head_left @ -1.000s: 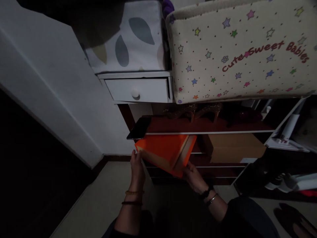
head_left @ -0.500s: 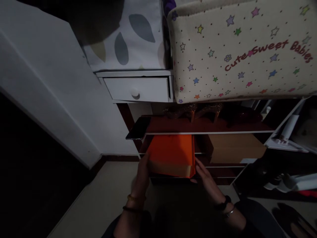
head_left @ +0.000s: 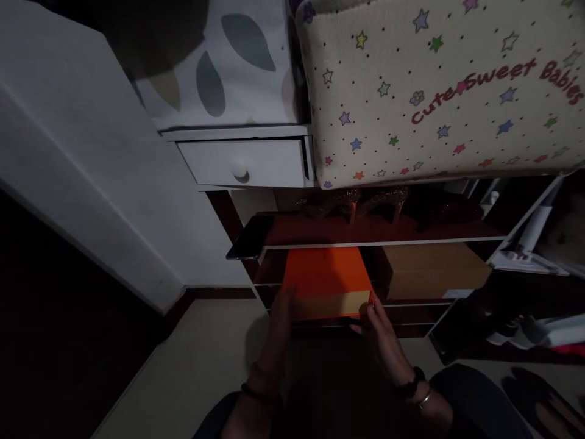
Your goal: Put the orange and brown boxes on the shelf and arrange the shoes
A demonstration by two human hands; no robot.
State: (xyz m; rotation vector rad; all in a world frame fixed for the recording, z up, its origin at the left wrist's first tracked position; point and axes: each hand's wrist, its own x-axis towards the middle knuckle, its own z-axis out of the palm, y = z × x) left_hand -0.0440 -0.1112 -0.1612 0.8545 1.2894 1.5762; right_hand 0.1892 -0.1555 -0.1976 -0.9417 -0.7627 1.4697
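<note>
Left hand point(head_left: 278, 328): I see its fingers point(head_left: 287, 298) touching the near left corner of the orange box point(head_left: 326, 271), too dark and blurred to tell whether they grip
Right hand point(head_left: 385, 346): I make out its fingers loosely curved at the near right corner, some reaching below the bottom edge; I cannot tell whether they bear weight
Orange box: I have it between the two hands, ahead of both, neither nearer, its near part out past the upper shelf point(head_left: 292, 230)
Front face: runs left to right, hand to hand; the back is hidden, so I cannot judge the long axis
Cardboard box point(head_left: 432, 274): to its right, apart
Phone point(head_left: 251, 238): at the upper shelf's left end, jutting past its edge
</note>
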